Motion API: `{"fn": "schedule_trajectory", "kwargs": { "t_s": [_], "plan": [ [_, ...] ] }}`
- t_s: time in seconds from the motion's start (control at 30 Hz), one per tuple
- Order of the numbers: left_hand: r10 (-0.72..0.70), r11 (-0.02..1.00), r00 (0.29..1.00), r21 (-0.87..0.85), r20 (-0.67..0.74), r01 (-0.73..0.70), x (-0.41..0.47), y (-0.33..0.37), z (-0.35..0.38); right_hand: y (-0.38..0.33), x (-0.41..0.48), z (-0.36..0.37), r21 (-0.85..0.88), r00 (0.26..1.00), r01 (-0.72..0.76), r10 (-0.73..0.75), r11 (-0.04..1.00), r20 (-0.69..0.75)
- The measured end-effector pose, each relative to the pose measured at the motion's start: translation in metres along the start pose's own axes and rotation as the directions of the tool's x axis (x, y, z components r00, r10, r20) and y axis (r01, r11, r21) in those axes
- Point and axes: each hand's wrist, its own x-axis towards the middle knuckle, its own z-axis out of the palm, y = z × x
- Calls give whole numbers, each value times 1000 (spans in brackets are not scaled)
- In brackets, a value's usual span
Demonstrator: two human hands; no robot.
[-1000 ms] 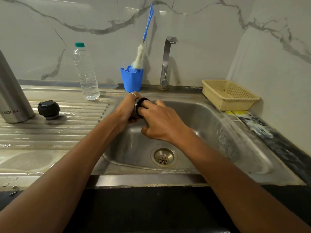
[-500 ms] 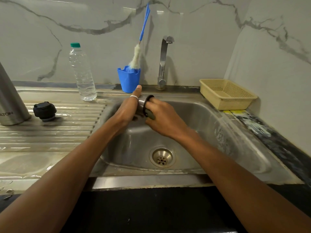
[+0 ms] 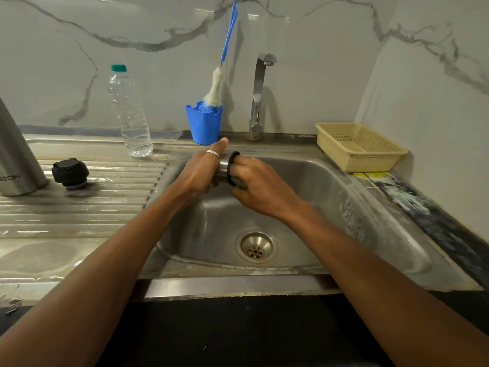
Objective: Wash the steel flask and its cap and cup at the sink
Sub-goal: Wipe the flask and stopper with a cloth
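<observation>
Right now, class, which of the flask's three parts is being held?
The cup, gripped by the left hand over the sink, right hand at its black rim; the flask and cap stand untouched on the draining board.

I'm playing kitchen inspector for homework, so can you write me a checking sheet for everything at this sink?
Surface: wet ribbed steel draining board beside the steel sink basin.
Job's things: tall steel flask stands on the board, black round cap beside it; small steel cup with black rim is held over the basin.
Clutter: clear plastic bottle with green lid; blue plastic holder holding a blue-handled fluffy brush; beige plastic basket.
Hands: left hand wraps the cup's body, forefinger straight; right hand curls at its rim.
Cables: nothing seen.
Surroundings: white marbled wall; steel tap, no running water seen.
</observation>
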Motion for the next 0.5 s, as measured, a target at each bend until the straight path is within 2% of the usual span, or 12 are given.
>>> {"fn": "schedule_trajectory", "kwargs": {
  "t_s": [0.03,0.1,0.13,0.2,0.23,0.27,0.3,0.33,0.37,0.43,0.47,0.5],
  "plan": [
    [-73,997,997,-32,33,74,2,-1,-2,4,0,2,-114,995,101,-98,988,34],
    [-121,989,992,-74,45,124,5,-6,-4,4,3,4,-139,992,109,-99,984,83],
    [-75,996,997,-50,12,76,6,-8,-3,0,3,5,-86,994,66,-58,994,92],
    [133,988,989,88,-66,-127,1,-9,-3,-8,4,3,156,989,-129,115,979,94],
    [260,957,961,157,-90,-244,-2,-8,-2,-11,4,-1,338,957,-286,249,897,150],
    [354,922,930,205,-100,-329,-5,-8,-2,-13,5,-7,516,905,-426,344,743,251],
    [412,896,905,226,-102,-382,-6,-7,-3,-12,6,-10,629,860,-508,390,589,329],
    [437,884,894,227,-95,-408,-6,-7,-2,-11,5,-14,658,846,-528,403,537,350],
    [428,891,900,209,-86,-403,-6,-6,-1,-11,4,-15,630,858,-509,405,586,316],
    [303,944,951,159,-66,-289,-5,-4,1,-9,2,-11,418,937,-349,316,839,148],
    [202,972,978,135,-59,-193,-4,-3,0,-5,1,-7,236,981,-194,180,952,78],
    [100,990,994,100,-46,-95,-3,-2,-1,0,0,-2,53,997,-40,36,998,73]
  ]
}}
